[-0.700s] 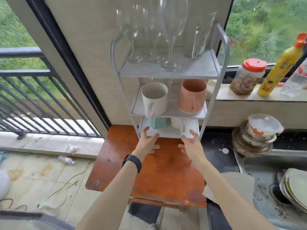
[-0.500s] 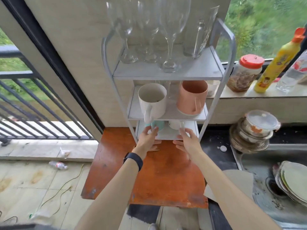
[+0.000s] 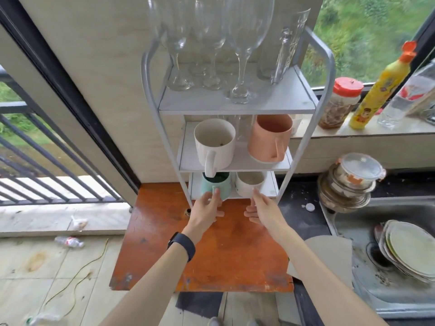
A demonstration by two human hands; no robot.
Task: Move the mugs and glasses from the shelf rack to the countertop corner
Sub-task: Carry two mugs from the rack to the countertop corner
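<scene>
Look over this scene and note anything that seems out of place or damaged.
A plastic bottle lies on its side on the floor, left of the orange board, near crumpled litter. The board's front edge is scuffed and worn.
</scene>
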